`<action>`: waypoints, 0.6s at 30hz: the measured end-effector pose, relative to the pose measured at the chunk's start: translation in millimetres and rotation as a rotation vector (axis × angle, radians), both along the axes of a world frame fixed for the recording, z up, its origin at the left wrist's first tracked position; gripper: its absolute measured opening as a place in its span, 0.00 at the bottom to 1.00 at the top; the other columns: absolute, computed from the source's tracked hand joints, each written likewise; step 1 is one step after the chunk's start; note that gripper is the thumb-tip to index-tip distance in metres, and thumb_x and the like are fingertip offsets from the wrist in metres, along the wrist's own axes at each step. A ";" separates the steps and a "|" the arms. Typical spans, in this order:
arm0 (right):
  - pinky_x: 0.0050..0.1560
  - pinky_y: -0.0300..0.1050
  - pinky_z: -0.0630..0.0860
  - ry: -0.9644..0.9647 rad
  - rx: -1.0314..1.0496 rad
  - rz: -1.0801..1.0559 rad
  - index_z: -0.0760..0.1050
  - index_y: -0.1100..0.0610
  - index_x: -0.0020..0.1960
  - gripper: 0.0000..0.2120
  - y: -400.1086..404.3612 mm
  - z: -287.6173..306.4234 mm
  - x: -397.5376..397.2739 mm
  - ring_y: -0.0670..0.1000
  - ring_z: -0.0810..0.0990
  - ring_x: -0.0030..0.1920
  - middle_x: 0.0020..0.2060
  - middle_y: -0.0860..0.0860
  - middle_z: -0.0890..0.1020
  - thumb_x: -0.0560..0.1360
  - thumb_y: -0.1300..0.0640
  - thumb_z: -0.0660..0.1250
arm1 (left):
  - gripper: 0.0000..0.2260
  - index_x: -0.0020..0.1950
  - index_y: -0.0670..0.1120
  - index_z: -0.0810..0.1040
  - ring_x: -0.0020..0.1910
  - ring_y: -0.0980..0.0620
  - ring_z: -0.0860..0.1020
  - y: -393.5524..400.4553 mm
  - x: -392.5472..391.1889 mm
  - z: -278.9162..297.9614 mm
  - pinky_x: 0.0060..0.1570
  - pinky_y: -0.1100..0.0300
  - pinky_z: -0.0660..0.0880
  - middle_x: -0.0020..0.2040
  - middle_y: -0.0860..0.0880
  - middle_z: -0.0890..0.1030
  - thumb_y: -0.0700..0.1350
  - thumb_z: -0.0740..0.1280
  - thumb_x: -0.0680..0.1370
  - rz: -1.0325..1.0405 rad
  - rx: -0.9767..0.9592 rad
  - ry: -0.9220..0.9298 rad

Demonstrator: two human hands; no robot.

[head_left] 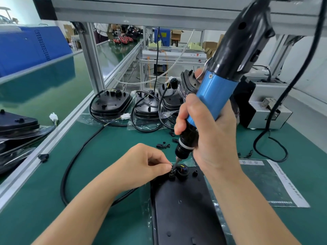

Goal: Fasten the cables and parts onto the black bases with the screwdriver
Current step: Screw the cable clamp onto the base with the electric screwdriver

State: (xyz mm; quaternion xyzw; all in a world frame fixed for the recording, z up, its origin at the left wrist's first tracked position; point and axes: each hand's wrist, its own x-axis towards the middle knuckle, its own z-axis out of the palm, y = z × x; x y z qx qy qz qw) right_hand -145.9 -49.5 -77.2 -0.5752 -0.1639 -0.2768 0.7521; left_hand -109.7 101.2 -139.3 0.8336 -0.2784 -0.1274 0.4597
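Left: cable [74, 161] loops over green worktop [44, 200]. Left hand [145, 165] fingers pinch a small part [172, 171] on the near base [185, 209], hiding it partly. Right hand [208, 131] fingers wrap the screwdriver [210, 96], bit down at that part; finished bases [110, 106] behind, paper [270, 184] right.

A factory assembly line: green conveyor belt [53, 89], aluminium-frame workbench [92, 55], stacked cardboard boxes [209, 45] behind.
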 end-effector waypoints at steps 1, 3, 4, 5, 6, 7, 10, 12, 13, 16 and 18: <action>0.31 0.44 0.73 0.008 -0.012 -0.004 0.75 0.47 0.45 0.04 0.1 -0.2 0.1 0.51 0.74 0.26 0.29 0.50 0.77 0.72 0.53 0.69 | 0.07 0.38 0.53 0.83 0.33 0.62 0.77 -0.3 -0.4 -0.4 0.39 0.69 0.73 0.34 0.57 0.83 0.44 0.72 0.75 0.009 -0.004 0.005; 0.32 0.44 0.73 0.022 -0.039 -0.011 0.72 0.53 0.46 0.07 0.0 -1.1 0.2 0.52 0.75 0.26 0.29 0.51 0.77 0.72 0.53 0.69 | 0.07 0.38 0.53 0.83 0.33 0.62 0.77 -0.9 -1.4 -0.6 0.39 0.68 0.73 0.34 0.57 0.83 0.45 0.72 0.75 0.024 -0.007 0.015; 0.32 0.44 0.73 0.022 -0.057 -0.008 0.72 0.54 0.47 0.08 0.3 -1.2 0.4 0.52 0.75 0.26 0.28 0.51 0.77 0.72 0.53 0.69 | 0.07 0.38 0.53 0.83 0.33 0.62 0.78 -1.4 -1.5 -0.5 0.39 0.69 0.73 0.34 0.57 0.83 0.45 0.72 0.75 0.029 -0.006 0.015; 0.32 0.45 0.73 0.014 -0.077 -0.003 0.73 0.52 0.48 0.07 1.1 -0.9 0.7 0.52 0.75 0.26 0.28 0.51 0.77 0.72 0.53 0.69 | 0.07 0.38 0.54 0.83 0.33 0.62 0.78 -1.8 -1.8 -0.2 0.39 0.69 0.73 0.34 0.57 0.83 0.44 0.72 0.75 0.035 -0.004 0.013; 0.32 0.46 0.73 0.005 -0.096 0.004 0.73 0.50 0.49 0.07 2.4 -0.2 0.6 0.52 0.75 0.26 0.28 0.51 0.77 0.72 0.54 0.69 | 0.08 0.37 0.54 0.83 0.33 0.63 0.77 -2.5 -2.2 0.0 0.39 0.70 0.73 0.34 0.57 0.83 0.44 0.72 0.75 0.043 -0.006 0.011; 0.32 0.46 0.73 0.000 -0.112 0.011 0.73 0.49 0.49 0.07 3.5 0.6 0.9 0.52 0.75 0.26 0.29 0.50 0.77 0.72 0.54 0.69 | 0.08 0.37 0.54 0.82 0.32 0.63 0.77 -3.1 -2.8 0.3 0.38 0.71 0.72 0.33 0.57 0.82 0.44 0.72 0.75 0.052 -0.013 0.011; 0.30 0.45 0.74 0.003 -0.163 0.036 0.73 0.50 0.50 0.09 6.3 3.2 1.7 0.51 0.75 0.26 0.30 0.50 0.77 0.71 0.55 0.69 | 0.11 0.34 0.55 0.81 0.30 0.65 0.76 -4.6 -4.8 0.8 0.35 0.73 0.70 0.31 0.58 0.81 0.43 0.72 0.75 0.072 -0.026 0.015; 0.31 0.45 0.74 0.021 -0.199 0.063 0.72 0.53 0.51 0.10 7.3 4.1 2.5 0.51 0.75 0.26 0.30 0.51 0.77 0.71 0.54 0.69 | 0.13 0.32 0.57 0.80 0.28 0.66 0.75 -4.9 -5.6 1.4 0.34 0.75 0.69 0.30 0.59 0.80 0.43 0.72 0.75 0.075 -0.032 0.018; 0.31 0.46 0.75 0.031 -0.211 0.076 0.71 0.54 0.51 0.12 7.8 4.5 2.9 0.51 0.75 0.26 0.30 0.52 0.76 0.71 0.54 0.69 | 0.15 0.31 0.58 0.80 0.28 0.66 0.74 -4.9 -5.9 1.9 0.33 0.75 0.68 0.29 0.60 0.80 0.42 0.72 0.75 0.073 -0.036 0.018; 0.31 0.49 0.76 0.042 -0.238 0.109 0.71 0.53 0.54 0.13 8.6 4.7 5.0 0.51 0.75 0.27 0.30 0.51 0.77 0.71 0.53 0.69 | 0.17 0.29 0.59 0.79 0.26 0.66 0.73 -4.5 -6.1 2.3 0.31 0.77 0.66 0.26 0.61 0.78 0.42 0.72 0.75 0.068 -0.045 0.029; 0.31 0.49 0.76 0.045 -0.236 0.127 0.71 0.53 0.53 0.13 7.7 3.9 6.7 0.52 0.75 0.27 0.30 0.50 0.77 0.71 0.53 0.69 | 0.16 0.30 0.59 0.80 0.26 0.66 0.72 -3.9 -6.0 1.3 0.31 0.76 0.66 0.26 0.60 0.77 0.42 0.72 0.75 0.061 -0.055 0.049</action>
